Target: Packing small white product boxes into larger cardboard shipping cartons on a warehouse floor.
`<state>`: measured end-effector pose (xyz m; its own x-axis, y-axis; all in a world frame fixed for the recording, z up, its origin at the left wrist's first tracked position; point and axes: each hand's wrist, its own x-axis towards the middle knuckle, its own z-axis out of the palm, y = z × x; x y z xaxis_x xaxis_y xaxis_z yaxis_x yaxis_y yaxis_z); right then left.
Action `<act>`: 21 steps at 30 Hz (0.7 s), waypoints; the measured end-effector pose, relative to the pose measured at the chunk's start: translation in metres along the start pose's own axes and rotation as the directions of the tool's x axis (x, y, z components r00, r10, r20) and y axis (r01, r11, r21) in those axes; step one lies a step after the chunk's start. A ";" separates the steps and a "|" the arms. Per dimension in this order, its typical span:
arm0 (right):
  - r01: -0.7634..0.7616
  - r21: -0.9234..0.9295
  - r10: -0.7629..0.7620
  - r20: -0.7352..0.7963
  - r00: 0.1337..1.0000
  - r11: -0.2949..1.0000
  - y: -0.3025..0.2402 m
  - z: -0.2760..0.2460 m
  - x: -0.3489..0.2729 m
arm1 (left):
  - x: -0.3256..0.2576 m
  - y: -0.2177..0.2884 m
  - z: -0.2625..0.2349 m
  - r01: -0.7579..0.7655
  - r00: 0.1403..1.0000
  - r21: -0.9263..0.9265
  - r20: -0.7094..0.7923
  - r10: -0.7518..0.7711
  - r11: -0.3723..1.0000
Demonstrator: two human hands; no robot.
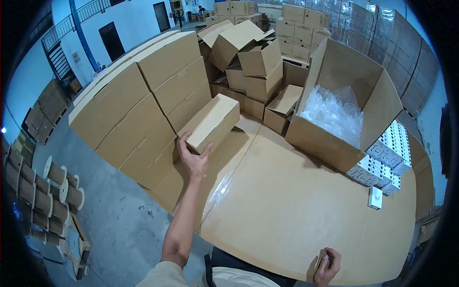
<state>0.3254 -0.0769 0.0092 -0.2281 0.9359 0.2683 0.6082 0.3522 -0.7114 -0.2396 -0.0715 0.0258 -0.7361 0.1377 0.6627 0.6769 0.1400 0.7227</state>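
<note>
My left hand (195, 155) grips the near end of a long brown cardboard box (210, 122), thumb on one side and fingers on the other. The box is closed and sits beside the stacked boxes at the table's left, its shadow falling on the table (287, 205). My right hand (327, 267) rests at the near edge of the table, its fingers curled in with nothing visible in them. A small white box (375, 198) lies farther up on the right, apart from that hand.
Closed brown boxes (129, 115) form a stack along the left edge. Opened cartons (253, 62) pile up at the back. A large open carton (330, 141) holds clear plastic bags (333, 112); rows of small white boxes (375, 170) stand beside it. Wooden spools (57, 182) stand at lower left.
</note>
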 end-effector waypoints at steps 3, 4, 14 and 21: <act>-0.004 0.003 0.004 -0.015 1.000 1.000 0.003 0.000 -0.002 | -0.008 0.004 -0.002 0.035 0.999 0.192 0.027 -0.041 0.981; 0.000 0.013 0.001 -0.027 1.000 1.000 0.003 0.000 -0.002 | -0.011 -0.002 -0.003 0.032 0.999 0.195 0.027 -0.038 0.980; 0.025 0.014 -0.025 -0.013 1.000 1.000 0.002 -0.001 -0.001 | -0.026 -0.001 0.009 0.083 0.996 0.307 -0.045 -0.073 0.948; 0.067 0.061 -0.066 -0.026 0.997 0.996 0.006 0.003 0.000 | -0.029 0.013 0.019 0.223 0.972 0.235 -0.129 -0.197 0.946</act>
<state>0.3266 -0.0744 0.0027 -0.2475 0.9104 0.3316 0.5438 0.4137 -0.7301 -0.2092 -0.0546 0.0121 -0.8496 -0.0206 0.5271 0.4777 0.3938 0.7853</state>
